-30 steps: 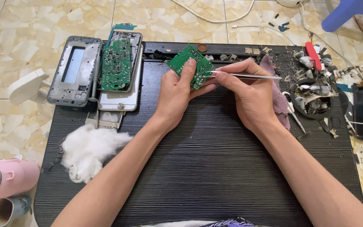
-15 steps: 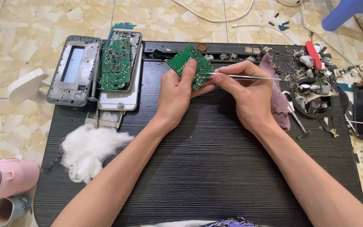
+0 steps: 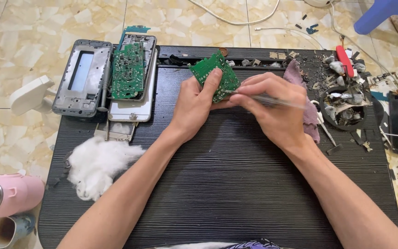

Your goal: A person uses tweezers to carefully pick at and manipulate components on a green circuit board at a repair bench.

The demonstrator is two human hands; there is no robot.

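At upper centre of a black mat (image 3: 226, 184), the left hand (image 3: 194, 103) grips a small green circuit board (image 3: 215, 74) while the right hand (image 3: 272, 108) pinches tweezers (image 3: 277, 99), probably touching it; a stripped phone frame (image 3: 81, 78) lies upper left.

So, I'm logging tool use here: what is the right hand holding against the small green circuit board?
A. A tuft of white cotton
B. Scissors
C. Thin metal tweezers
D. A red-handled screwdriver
C: the right hand pinches thin metal tweezers with their tip on the small green circuit board, which the left hand holds up.
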